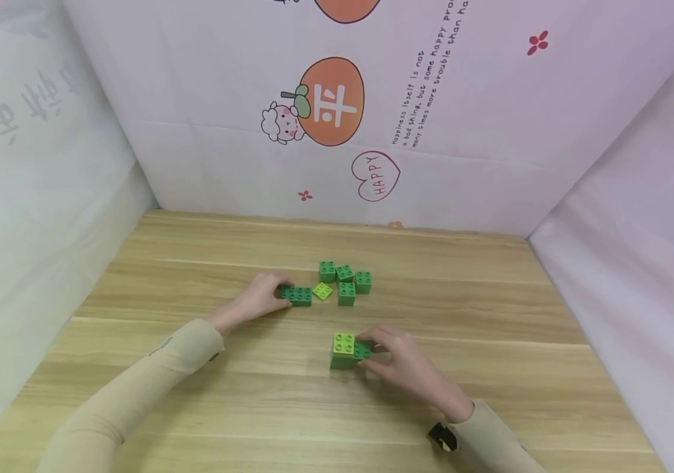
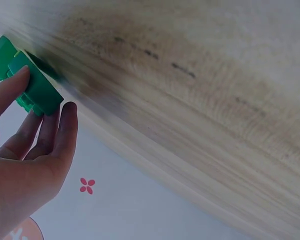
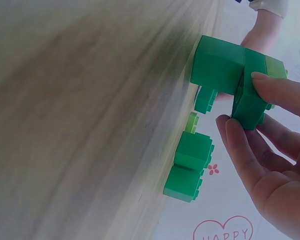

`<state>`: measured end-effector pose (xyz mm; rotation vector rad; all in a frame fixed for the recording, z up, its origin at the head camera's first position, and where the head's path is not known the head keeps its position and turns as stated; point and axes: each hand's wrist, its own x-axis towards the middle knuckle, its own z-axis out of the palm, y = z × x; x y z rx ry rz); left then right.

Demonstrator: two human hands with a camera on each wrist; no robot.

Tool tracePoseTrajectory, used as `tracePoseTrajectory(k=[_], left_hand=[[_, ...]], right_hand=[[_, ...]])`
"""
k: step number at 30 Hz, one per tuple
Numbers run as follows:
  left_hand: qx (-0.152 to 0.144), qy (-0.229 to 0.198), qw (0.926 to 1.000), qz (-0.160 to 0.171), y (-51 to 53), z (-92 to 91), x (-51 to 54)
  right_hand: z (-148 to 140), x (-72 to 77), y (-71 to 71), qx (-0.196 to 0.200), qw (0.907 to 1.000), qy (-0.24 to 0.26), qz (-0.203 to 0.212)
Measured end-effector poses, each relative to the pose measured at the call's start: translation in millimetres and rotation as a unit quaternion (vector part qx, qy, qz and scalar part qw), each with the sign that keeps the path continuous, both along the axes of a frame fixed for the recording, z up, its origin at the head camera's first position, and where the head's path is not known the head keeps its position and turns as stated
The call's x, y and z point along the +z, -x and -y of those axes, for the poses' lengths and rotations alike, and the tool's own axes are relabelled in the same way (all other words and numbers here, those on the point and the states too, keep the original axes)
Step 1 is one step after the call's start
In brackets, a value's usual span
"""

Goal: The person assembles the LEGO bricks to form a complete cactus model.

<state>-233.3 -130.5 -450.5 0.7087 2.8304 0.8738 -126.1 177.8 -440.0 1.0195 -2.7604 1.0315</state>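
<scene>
My left hand (image 1: 257,297) pinches the end of a long green toy building brick (image 1: 298,296) lying studs-up on the table. In the left wrist view the thumb presses one side of that brick (image 2: 42,89), and the fingers meet it at the other. Closer to the front, my right hand (image 1: 404,361) grips a small brick stack by its overhanging green brick (image 1: 362,350). The right wrist view shows this stack as a green block (image 3: 217,65) below, the gripped brick (image 3: 251,95) across it, and a lime piece (image 3: 275,66) on top.
Beyond the hands several small green bricks (image 1: 346,293) stand in a loose group, beside a flat lime piece (image 1: 322,291). The wood-grain table (image 1: 242,407) is bounded by a printed white sheet (image 1: 224,131) at the back and white sheets on both sides.
</scene>
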Motion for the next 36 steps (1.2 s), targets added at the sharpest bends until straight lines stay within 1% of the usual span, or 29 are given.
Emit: tracePoseTrajectory(k=[7,10,12,17,22,27,30,36], left_hand=[[-0.005,-0.008,1.0000,-0.002,-2.1,0.0,5.7],[-0.006,-0.017,0.9998,0.001,-4.8,-1.0,8.6],[-0.010,-0.022,0.9997,-0.005,-7.4,-1.4,10.7],[-0.016,-0.034,0.9990,-0.025,-15.9,-1.2,16.2],[-0.019,-0.043,0.9981,-0.040,-24.7,-0.6,20.5],[-0.021,-0.041,0.9977,-0.050,-32.6,-2.4,25.3],[-0.021,-0.043,0.9976,-0.049,-37.5,-4.2,28.4],[-0.035,-0.054,0.9963,-0.057,-47.3,-9.6,33.6]], right_hand=[[0,-1.0,0.3,0.002,1.0000,0.000,-0.004],[-1,-1.6,0.3,0.002,1.0000,0.001,-0.002],[-1,-1.8,0.3,0.002,1.0000,0.002,-0.002],[-1,-2.1,0.3,0.003,1.0000,0.002,-0.004],[-1,-1.7,0.4,-0.001,1.0000,-0.001,0.004],[0,-1.4,0.6,-0.004,1.0000,-0.003,0.007],[0,-1.4,0.5,-0.003,1.0000,-0.002,0.007],[0,-1.7,0.3,-0.003,1.0000,0.001,0.007]])
